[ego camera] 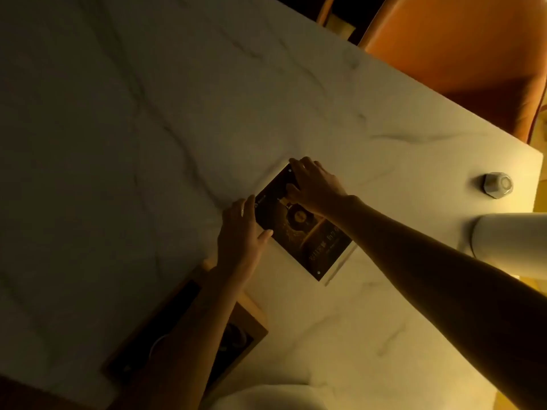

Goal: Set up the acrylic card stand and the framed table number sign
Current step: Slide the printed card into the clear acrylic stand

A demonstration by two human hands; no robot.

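Note:
The acrylic card stand [307,247], a clear panel with a dark printed card inside, lies flat on the white marble table [148,113]. My left hand [241,235] rests against its left edge, thumb touching the panel. Over the stand's far corner, my right hand [313,184] presses down with spread fingers. A wooden frame with a dark insert [251,329], the table number sign, lies flat near the front edge, mostly hidden under my left forearm.
An orange chair [458,54] stands beyond the table's far right edge. A small faceted glass object [495,184] sits near the right edge. A white cylinder [509,235] lies at the right, and a white rounded thing [266,398] is at the bottom.

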